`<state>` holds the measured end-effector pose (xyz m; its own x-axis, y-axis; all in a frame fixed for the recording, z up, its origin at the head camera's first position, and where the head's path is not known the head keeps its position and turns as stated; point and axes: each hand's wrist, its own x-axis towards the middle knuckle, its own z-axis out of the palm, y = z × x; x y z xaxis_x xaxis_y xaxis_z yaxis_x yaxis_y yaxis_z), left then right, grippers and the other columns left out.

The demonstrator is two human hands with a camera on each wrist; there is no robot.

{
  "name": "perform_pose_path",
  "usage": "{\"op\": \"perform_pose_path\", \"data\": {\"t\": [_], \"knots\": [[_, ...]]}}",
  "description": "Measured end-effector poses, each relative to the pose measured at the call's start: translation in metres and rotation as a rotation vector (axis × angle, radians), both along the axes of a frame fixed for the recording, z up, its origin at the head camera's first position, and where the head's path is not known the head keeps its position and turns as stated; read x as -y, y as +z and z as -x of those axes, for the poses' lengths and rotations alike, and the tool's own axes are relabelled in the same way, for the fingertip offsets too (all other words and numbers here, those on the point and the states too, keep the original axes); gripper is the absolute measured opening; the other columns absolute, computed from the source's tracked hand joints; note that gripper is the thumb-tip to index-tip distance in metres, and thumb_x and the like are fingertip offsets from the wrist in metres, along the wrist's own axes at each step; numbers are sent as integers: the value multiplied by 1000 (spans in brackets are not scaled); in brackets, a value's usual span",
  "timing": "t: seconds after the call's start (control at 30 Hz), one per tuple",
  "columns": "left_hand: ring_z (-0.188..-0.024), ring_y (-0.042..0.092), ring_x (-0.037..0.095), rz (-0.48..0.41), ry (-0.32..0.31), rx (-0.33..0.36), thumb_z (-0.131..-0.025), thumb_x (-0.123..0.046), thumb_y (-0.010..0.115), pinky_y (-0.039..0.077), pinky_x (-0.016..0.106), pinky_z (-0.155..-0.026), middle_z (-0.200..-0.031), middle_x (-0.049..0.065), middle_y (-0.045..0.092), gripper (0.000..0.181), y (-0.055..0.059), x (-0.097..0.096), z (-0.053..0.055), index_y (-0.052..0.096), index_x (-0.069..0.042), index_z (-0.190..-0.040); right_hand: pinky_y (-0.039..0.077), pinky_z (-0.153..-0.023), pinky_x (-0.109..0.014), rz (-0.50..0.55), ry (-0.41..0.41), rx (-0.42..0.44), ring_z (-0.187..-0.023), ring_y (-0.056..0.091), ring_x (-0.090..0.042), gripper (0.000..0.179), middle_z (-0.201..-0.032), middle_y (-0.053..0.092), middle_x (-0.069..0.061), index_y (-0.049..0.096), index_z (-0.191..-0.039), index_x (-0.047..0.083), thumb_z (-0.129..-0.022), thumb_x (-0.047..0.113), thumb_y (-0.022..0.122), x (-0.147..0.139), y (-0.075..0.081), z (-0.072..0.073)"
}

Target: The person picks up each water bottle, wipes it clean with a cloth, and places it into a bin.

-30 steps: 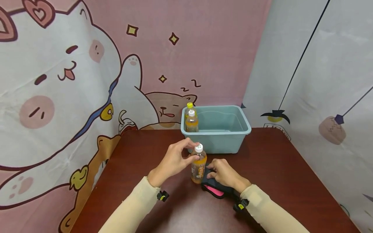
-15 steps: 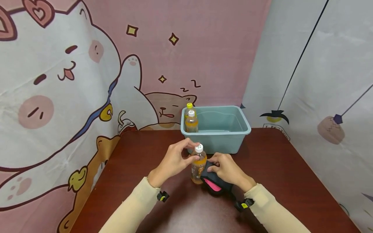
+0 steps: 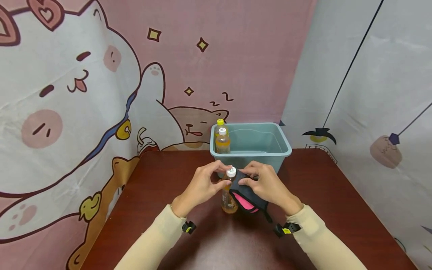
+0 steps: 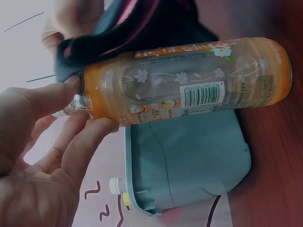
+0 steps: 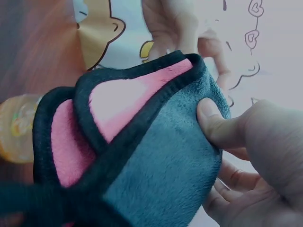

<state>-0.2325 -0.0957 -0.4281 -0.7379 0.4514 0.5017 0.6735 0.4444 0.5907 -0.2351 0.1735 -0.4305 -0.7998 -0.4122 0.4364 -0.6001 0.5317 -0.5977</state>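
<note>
An upright drink bottle (image 3: pixel 229 202) with a white cap and orange label stands on the table, in front of the bin. My left hand (image 3: pixel 200 185) holds its neck between thumb and fingers. Its barcode side fills the left wrist view, where the bottle (image 4: pixel 199 87) appears sideways. My right hand (image 3: pixel 268 187) pinches a folded plush cloth (image 3: pixel 248 193), dark grey outside, pink inside, with black edging. The cloth hangs against the bottle's right side near the neck. In the right wrist view, the thumb presses the folded cloth (image 5: pixel 161 156); the other fingers are partly hidden behind it.
Behind the hands stands a blue-green plastic bin (image 3: pixel 251 154). At its left end are a white-capped bottle (image 3: pixel 223 144) and a yellow-capped bottle (image 3: pixel 220 122). The reddish-brown table (image 3: pixel 162 168) meets patterned wall sheets at the back and sides.
My right hand has lifted the cloth from the table up along the bottle to near its neck, and the cloth now covers part of the bottle's right side. The left hand keeps its place.
</note>
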Motion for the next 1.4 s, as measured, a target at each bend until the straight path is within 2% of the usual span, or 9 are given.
{"op": "perform_pose_path", "data": {"t": [0.13, 0.3, 0.53, 0.8, 1.0, 1.2, 1.4], "knots": [[-115, 86, 20, -6, 4, 0, -96, -6, 97, 71, 42, -106, -139, 4, 86, 35, -2, 0, 0, 73, -12, -121, 61, -74, -23, 8, -7, 0, -89, 71, -8, 34, -107, 80, 2, 88, -130, 5, -99, 16, 96, 4, 4, -1], [-117, 86, 19, 5, 1, 6, -98, -9, 96, 70, 39, -108, -141, 2, 85, 33, -5, -1, 2, 73, -13, -122, 61, -72, -23, 13, -26, 28, -89, 71, -10, 33, -107, 80, 1, 88, -129, 4, -98, 13, 96, 4, 3, -2], [-116, 86, 19, 6, 15, 4, -97, -9, 97, 71, 40, -107, -139, 2, 86, 35, -9, 0, 1, 73, -13, -123, 63, -71, -24, 11, -14, 58, -89, 70, -11, 34, -109, 79, -1, 88, -130, 4, -99, 14, 96, 5, 0, -3], [-119, 84, 17, 13, 1, 6, -100, -12, 95, 69, 37, -109, -139, 0, 85, 33, -6, -2, 3, 73, -15, -124, 58, -67, -24, 10, -24, 36, -88, 66, -13, 34, -109, 78, -2, 88, -131, 5, -99, 10, 95, 3, 0, -4], [-120, 84, 17, 6, 1, 18, -98, -16, 97, 69, 40, -110, -142, -1, 85, 36, -5, -1, 3, 73, -15, -125, 62, -73, -23, -19, -29, 24, -90, 70, -11, 31, -109, 78, -2, 89, -129, 5, -98, 9, 95, 1, -2, -3], [-121, 84, 17, 10, -8, 35, -99, -19, 95, 69, 41, -111, -145, -1, 84, 35, -4, -1, 2, 73, -15, -126, 60, -72, -23, -64, -26, 23, -84, 68, -7, 26, -106, 79, -1, 90, -122, 5, -96, 7, 96, -4, -12, 1], [-122, 83, 17, 9, 4, 45, -100, -20, 95, 69, 38, -111, -145, -2, 84, 34, -3, -1, 1, 73, -15, -125, 57, -71, -22, -164, -1, 42, -83, 61, -3, 24, -104, 78, 2, 90, -119, 5, -97, 11, 95, -7, -35, 6]]}}
